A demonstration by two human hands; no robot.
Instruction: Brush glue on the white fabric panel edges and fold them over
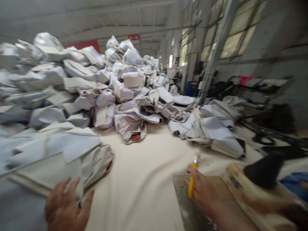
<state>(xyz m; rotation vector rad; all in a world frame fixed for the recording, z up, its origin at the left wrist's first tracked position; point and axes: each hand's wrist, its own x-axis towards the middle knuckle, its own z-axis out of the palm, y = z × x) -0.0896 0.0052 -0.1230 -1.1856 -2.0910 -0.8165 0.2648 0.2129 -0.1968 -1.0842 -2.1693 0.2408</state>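
Note:
My left hand point(68, 205) has its fingers spread over a whitish sewn fabric piece point(55, 170) at the lower left, and nothing shows in its grasp. On the right, my right hand point(201, 189) is closed around a yellow-handled tool point(192, 186) with a metal tip pointing up and away. Beneath that hand lies a grey-green metal plate point(181, 192) on the cream cloth-covered table point(144, 170).
Piles of white sewn pieces point(130, 83) cover the back and left. More pieces point(214, 128) lie at the right, near a metal post point(216, 48). A machine body with a black cone-shaped part point(264, 170) stands at lower right.

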